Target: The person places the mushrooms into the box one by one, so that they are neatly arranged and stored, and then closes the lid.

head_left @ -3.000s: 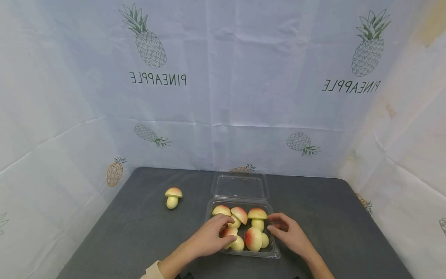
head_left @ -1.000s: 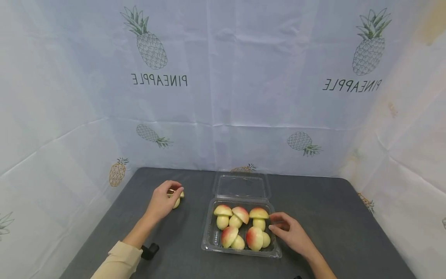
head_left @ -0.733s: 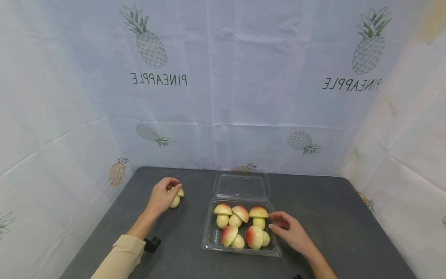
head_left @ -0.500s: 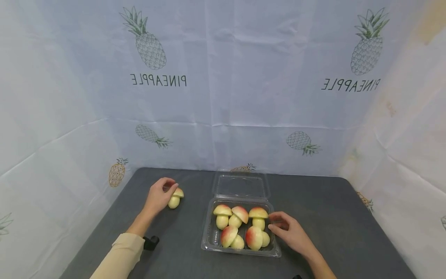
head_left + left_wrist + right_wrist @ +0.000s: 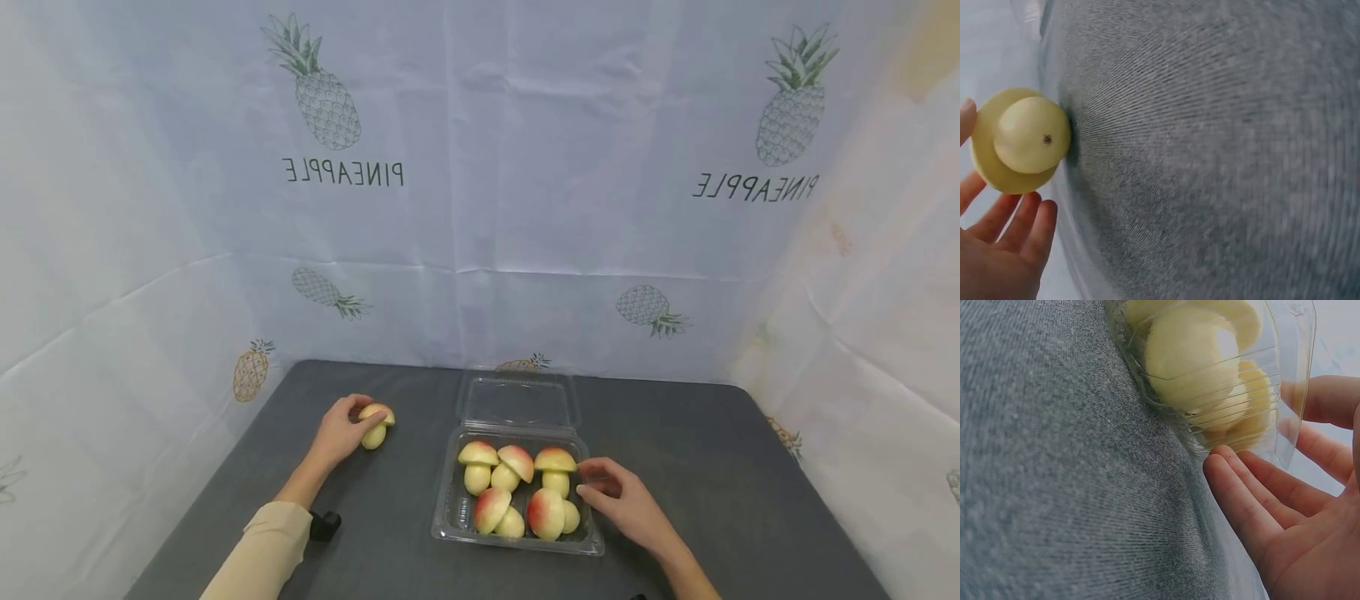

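A toy mushroom (image 5: pixel 378 413), yellow with a reddish cap, stands at the left of the dark table. My left hand (image 5: pixel 341 430) holds it by the cap, thumb in front and fingers behind. In the left wrist view, the round stem of the mushroom (image 5: pixel 1034 134) faces the camera, with the thumb and index finger on either side of the cap. A clear plastic box (image 5: pixel 442 527) with its lid raised contains several similar mushrooms (image 5: pixel 547 512). Against the box's right edge rests my right hand (image 5: pixel 619 497), thumb and fingers apart, fingertips at the rim (image 5: pixel 1300 369).
The clear lid (image 5: pixel 517 400) leans back behind the box. A white cloth (image 5: pixel 480 208) printed with pineapples hangs behind and at both sides of the dark tabletop (image 5: pixel 690 450). A black strap piece (image 5: pixel 324 527) sits by the left sleeve.
My left hand has gone from over the box to the mushroom at the left. Over the last second its thumb shifted back, then onto the mushroom's front. The right hand stays put.
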